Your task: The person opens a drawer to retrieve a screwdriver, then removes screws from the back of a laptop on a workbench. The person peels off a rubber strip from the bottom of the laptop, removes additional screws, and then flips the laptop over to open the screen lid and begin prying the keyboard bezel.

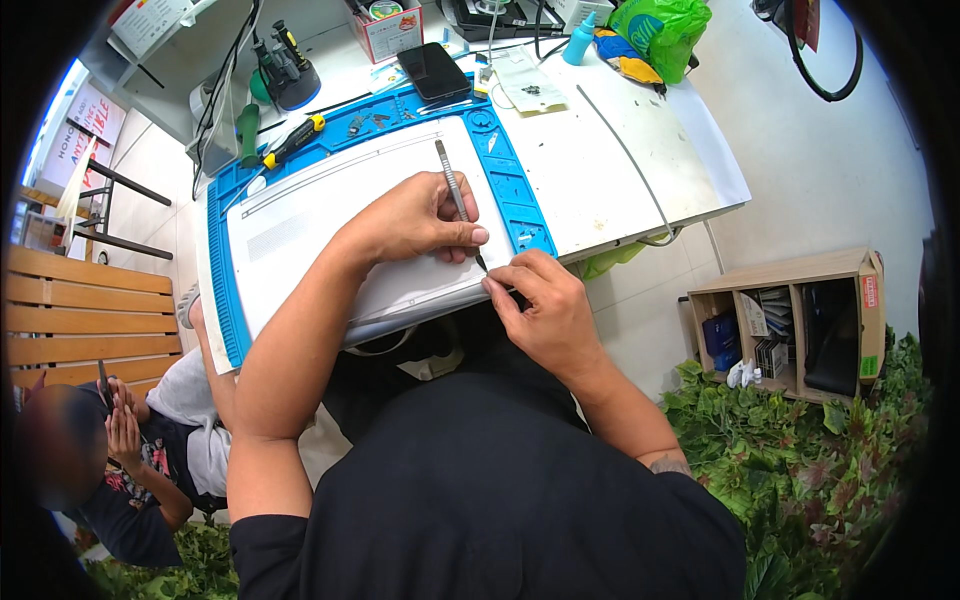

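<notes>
A white flat panel (pixel 330 215), like the underside of a laptop, lies on a blue repair mat (pixel 228 300) with moulded compartments. My left hand (pixel 425 215) reaches across the panel and grips a slim, silver-grey, pen-like tool (pixel 449 175). Its dark tip points down at the panel's near right corner. By that tip is my right hand (pixel 540 305), thumb and forefinger pinched together at the corner. Whatever may be between those fingertips is too small to make out. Small metal parts (pixel 368 124) sit in the mat's far compartments.
Behind the panel lie a black phone (pixel 433 72) and a yellow-black screwdriver (pixel 295 140). A screwdriver stand (pixel 290 80), blue bottle (pixel 579 40) and green bag (pixel 655 40) stand farther back. A grey cable (pixel 630 155) crosses the table at right. Someone sits on the left (pixel 150 450).
</notes>
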The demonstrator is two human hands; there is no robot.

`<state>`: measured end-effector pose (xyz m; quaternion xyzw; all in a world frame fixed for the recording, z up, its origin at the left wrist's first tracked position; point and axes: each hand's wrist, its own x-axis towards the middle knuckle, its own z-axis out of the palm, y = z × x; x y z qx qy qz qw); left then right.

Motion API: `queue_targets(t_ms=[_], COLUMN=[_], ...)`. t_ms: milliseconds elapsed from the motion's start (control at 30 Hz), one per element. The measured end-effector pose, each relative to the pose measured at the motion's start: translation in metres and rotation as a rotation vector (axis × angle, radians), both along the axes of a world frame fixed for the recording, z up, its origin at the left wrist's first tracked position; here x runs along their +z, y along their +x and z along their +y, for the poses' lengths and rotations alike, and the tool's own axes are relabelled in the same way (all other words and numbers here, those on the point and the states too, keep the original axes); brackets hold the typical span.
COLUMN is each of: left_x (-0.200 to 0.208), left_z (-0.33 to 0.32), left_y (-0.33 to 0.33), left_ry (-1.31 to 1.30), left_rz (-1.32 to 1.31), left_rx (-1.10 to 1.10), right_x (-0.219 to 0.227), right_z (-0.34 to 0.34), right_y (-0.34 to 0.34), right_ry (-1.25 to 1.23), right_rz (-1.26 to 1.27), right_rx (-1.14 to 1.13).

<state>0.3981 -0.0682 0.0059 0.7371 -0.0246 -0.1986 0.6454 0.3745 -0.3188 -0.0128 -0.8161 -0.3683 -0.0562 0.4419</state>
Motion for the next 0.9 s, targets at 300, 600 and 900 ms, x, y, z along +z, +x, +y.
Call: queue_targets(t_ms=[300, 600, 900], left_x=[0.038, 0.064, 0.064], left_z=[0.018, 0.082, 0.200], left_y=[-0.030, -0.159, -0.221], left_ry=[0.140, 0.328, 1.140], left_rz=[-0.121, -0.254, 0.033], left_rx=[0.262, 0.563, 0.570], right_x=[0.008, 0.018, 0.021], right_z=[0.006, 0.005, 0.001], right_y=[0.007, 0.015, 0.017], right_ry=[-0.090, -0.096, -0.105], right_rz=[0.094, 0.312, 0.347], right_rx=[0.044, 0.145, 0.143])
